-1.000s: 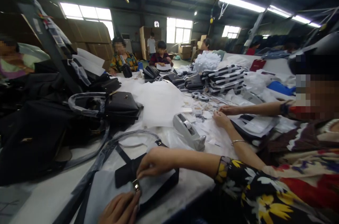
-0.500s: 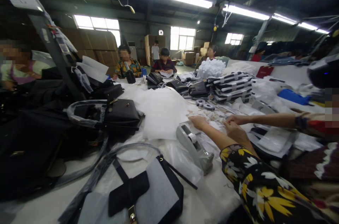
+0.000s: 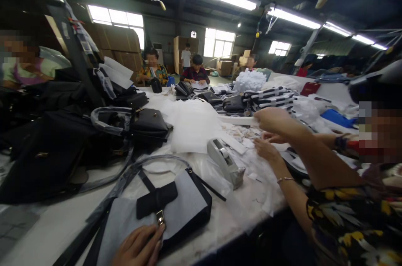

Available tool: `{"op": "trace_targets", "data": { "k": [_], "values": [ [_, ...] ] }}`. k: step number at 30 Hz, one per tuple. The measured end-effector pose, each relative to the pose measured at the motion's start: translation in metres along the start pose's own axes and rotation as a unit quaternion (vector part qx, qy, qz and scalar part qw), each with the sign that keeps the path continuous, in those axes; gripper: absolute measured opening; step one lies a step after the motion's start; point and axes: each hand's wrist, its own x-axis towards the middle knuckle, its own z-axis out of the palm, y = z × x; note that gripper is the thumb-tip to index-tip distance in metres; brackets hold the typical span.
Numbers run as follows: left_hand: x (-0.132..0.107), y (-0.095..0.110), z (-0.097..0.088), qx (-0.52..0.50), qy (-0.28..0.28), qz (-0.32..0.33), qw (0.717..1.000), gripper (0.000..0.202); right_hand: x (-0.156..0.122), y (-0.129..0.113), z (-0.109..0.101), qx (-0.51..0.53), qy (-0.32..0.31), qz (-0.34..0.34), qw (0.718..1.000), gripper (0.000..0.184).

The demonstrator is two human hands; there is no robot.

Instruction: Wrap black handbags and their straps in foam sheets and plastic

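My left hand (image 3: 140, 245) comes in at the bottom edge, fingers closed on the gold clasp (image 3: 160, 217) of a black handbag (image 3: 191, 220). The bag lies on the table, its front covered by pale protective sheeting (image 3: 185, 197). A black flap piece (image 3: 157, 200) runs over the sheeting to the clasp. The bag's long strap (image 3: 125, 180), in clear plastic wrap, curves behind it. My right hand is out of view.
A tape dispenser (image 3: 224, 163) stands behind the bag, beside a stack of white foam sheets (image 3: 194, 127). More black bags (image 3: 56, 153) crowd the left. A co-worker's floral sleeve (image 3: 345, 220) and bare arms reach in from the right, over paper scraps.
My left hand has come into view and taken hold of the clasp. The neighbouring co-worker's arms have shifted, one hand now holding a white strip. The view has moved slightly.
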Motion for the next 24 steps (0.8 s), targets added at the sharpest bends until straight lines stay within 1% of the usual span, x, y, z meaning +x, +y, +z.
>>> {"op": "trace_targets", "data": {
  "k": [1,2,3,4,5,7,9,10,11,12,14,16,20,22,24],
  "values": [
    [0.001,0.004,-0.003,-0.006,-0.002,-0.016,1.0,0.035,-0.012,-0.008,-0.006,0.007,0.02,-0.018,1.0,0.025],
    [0.003,0.009,-0.005,-0.012,-0.005,-0.033,0.999,0.036,-0.024,-0.021,-0.007,0.034,0.053,-0.054,0.997,0.033],
    [0.004,0.013,-0.007,-0.019,-0.009,-0.056,0.998,0.036,-0.037,-0.038,-0.004,0.077,0.087,-0.106,0.988,0.04],
    [0.006,0.016,-0.008,-0.028,-0.012,-0.068,0.997,0.036,-0.051,-0.058,0.004,0.133,0.119,-0.168,0.97,0.044],
    [0.007,0.019,-0.01,-0.037,-0.018,-0.082,0.996,0.035,-0.065,-0.081,0.015,0.191,0.134,-0.241,0.942,0.047],
    [0.009,0.023,-0.011,-0.048,-0.021,-0.097,0.994,0.033,-0.096,-0.128,0.044,0.261,0.128,-0.354,0.889,0.046],
    [0.009,0.026,-0.012,-0.046,-0.024,-0.113,0.992,0.031,-0.125,-0.169,0.075,0.263,0.105,-0.458,0.843,0.047],
    [0.008,0.027,-0.012,-0.042,-0.027,-0.123,0.991,0.031,-0.136,-0.185,0.088,0.252,0.086,-0.493,0.828,0.048],
    [0.007,0.029,-0.012,-0.038,-0.031,-0.131,0.99,0.031,-0.145,-0.198,0.099,0.24,0.073,-0.514,0.82,0.048],
    [0.006,0.03,-0.012,-0.034,-0.033,-0.14,0.989,0.03,-0.151,-0.207,0.107,0.225,0.059,-0.525,0.819,0.05],
    [0.006,0.032,-0.012,-0.035,-0.041,-0.15,0.987,0.028,-0.156,-0.217,0.113,0.202,0.032,-0.53,0.823,0.053],
    [0.006,0.032,-0.012,-0.039,-0.045,-0.153,0.986,0.027,-0.154,-0.219,0.109,0.19,-0.008,-0.538,0.821,0.056],
    [0.007,0.032,-0.011,-0.05,-0.052,-0.158,0.985,0.025,-0.145,-0.221,0.089,0.201,-0.092,-0.558,0.8,0.063],
    [0.007,0.032,-0.011,-0.054,-0.056,-0.16,0.984,0.025,-0.143,-0.225,0.082,0.215,-0.116,-0.56,0.791,0.065],
    [0.006,0.031,-0.011,-0.056,-0.058,-0.163,0.983,0.026,-0.145,-0.23,0.081,0.22,-0.126,-0.553,0.794,0.064]
  ]
}}
